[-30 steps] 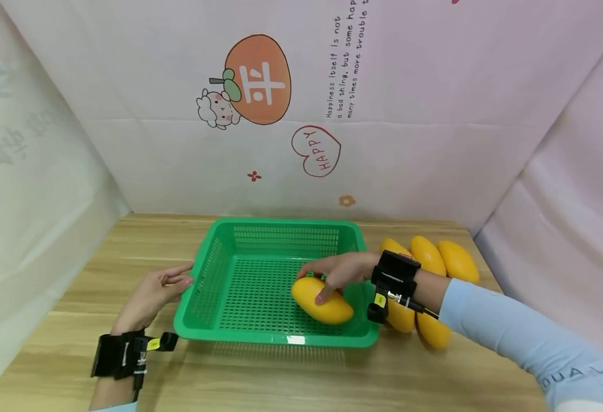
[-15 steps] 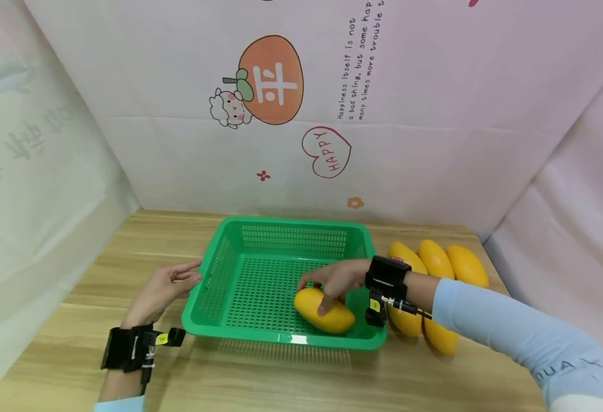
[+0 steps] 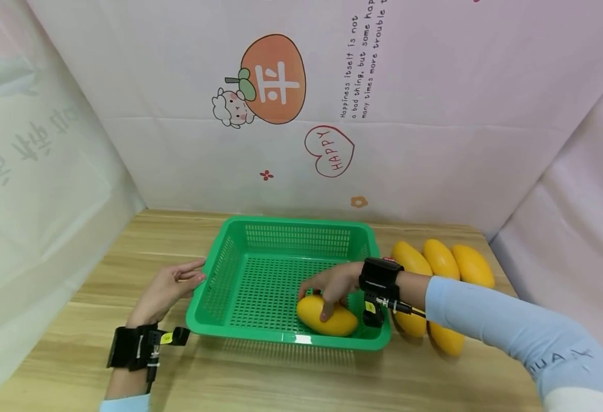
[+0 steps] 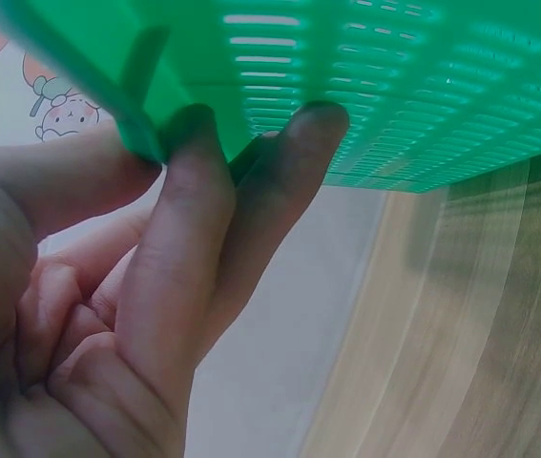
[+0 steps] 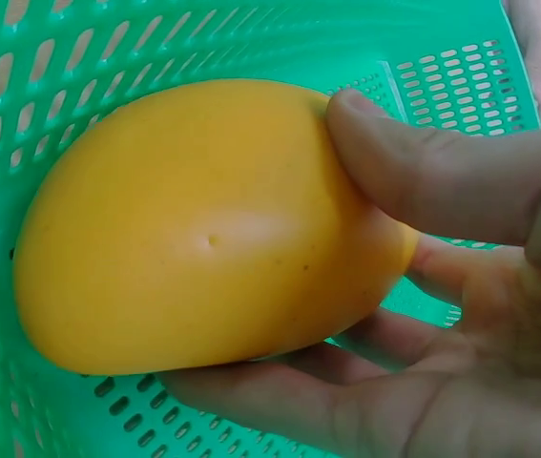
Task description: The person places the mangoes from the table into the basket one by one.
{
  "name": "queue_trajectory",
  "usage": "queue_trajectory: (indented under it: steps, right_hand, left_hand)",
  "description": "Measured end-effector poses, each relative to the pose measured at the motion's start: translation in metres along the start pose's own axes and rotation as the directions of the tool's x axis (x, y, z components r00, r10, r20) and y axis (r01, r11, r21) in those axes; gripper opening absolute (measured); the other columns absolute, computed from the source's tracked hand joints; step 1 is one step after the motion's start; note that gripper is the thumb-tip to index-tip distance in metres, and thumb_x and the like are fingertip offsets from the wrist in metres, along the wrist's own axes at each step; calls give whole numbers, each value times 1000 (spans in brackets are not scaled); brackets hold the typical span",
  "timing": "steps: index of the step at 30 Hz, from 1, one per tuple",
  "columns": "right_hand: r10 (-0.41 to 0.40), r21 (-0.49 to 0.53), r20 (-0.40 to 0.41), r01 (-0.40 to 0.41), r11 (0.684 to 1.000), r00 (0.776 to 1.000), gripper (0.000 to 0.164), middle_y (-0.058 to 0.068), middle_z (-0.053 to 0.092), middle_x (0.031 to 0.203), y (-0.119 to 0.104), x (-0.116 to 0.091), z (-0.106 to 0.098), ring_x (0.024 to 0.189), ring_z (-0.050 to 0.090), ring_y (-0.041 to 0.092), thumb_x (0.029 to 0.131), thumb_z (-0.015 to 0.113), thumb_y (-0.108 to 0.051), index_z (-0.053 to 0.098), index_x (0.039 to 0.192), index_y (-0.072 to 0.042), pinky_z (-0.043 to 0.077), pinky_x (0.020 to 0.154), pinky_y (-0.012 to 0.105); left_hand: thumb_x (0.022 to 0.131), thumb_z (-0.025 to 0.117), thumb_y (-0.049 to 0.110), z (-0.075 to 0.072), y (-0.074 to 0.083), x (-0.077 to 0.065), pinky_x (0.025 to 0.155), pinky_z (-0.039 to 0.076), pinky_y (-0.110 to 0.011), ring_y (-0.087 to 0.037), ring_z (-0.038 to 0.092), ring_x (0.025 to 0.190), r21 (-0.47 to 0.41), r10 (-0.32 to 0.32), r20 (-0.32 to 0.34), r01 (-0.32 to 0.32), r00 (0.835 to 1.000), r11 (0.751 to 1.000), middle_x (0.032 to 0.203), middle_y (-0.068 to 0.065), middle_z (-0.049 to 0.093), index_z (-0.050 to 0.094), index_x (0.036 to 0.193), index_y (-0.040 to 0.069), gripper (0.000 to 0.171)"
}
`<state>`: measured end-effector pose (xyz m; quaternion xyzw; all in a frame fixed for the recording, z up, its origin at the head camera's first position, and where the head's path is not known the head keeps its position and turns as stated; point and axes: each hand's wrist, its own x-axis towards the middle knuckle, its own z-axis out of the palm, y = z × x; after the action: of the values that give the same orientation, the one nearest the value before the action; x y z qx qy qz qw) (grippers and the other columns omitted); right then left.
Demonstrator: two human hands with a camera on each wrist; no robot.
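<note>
A yellow mango (image 3: 339,324) lies low inside the green plastic basket (image 3: 293,221), by its front right corner. My right hand (image 3: 337,280) grips that mango from above, thumb on the near side and fingers round the far side. Seen from the right wrist, the mango (image 5: 194,219) sits between thumb and fingers, close over the slotted floor. At the basket's left side my left hand (image 3: 169,289) pinches the rim. In the left wrist view its fingertips rest against the slotted outer wall (image 4: 413,86), with the thumb at the rim.
Several more mangoes (image 3: 441,258) lie on the wooden table (image 3: 260,383) just right of the basket, partly hidden behind the right wrist. A printed white cloth (image 3: 425,171) hangs along the back, with pale cloth on both sides.
My right hand has lowered the mango slightly toward the basket's front right corner. The left hand stays at the rim. The whole head view has shifted a little.
</note>
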<state>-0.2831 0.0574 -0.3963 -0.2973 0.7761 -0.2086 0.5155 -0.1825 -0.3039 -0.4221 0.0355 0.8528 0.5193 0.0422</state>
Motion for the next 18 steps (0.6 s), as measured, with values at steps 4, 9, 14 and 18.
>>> queue_trajectory:
  steps: [4, 9, 14, 18]
  right_hand:
    - [11, 1, 24, -11, 1000, 1000, 53, 7, 56, 110, 0, 1, 2, 82, 57, 18, 83, 73, -4, 51, 126, -27, 49, 56, 29]
    - [29, -13, 42, -28, 1000, 999, 56, 6, 54, 111, 0, 2, 3, 87, 57, 19, 84, 72, -5, 50, 131, -26, 54, 61, 29]
    - [41, -25, 27, -40, 999, 999, 57, 6, 55, 112, 2, 2, 5, 89, 57, 19, 83, 73, -6, 51, 132, -24, 56, 64, 31]
    - [60, -43, 17, -60, 997, 998, 54, 6, 55, 117, 2, 1, 5, 93, 58, 19, 85, 72, -7, 53, 132, -25, 59, 67, 36]
  left_hand:
    - [96, 59, 31, 0, 2, -1, 84, 59, -46, -41, 56, 114, -8, 2, 0, -2, 1000, 1000, 129, -33, 55, 42, 144, 3, 58]
    - [95, 59, 32, 0, 2, -1, 84, 58, -47, -41, 56, 114, -1, -3, -3, 3, 1000, 1000, 129, -32, 55, 42, 144, 4, 59]
    - [95, 60, 34, 0, 1, 1, 84, 59, -46, -40, 57, 113, 10, -11, -4, 11, 1000, 1000, 128, -31, 56, 43, 144, 3, 60]
    - [95, 59, 33, 0, 2, 0, 84, 59, -45, -40, 56, 114, 9, -11, -2, 11, 1000, 1000, 128, -32, 56, 43, 144, 3, 59]
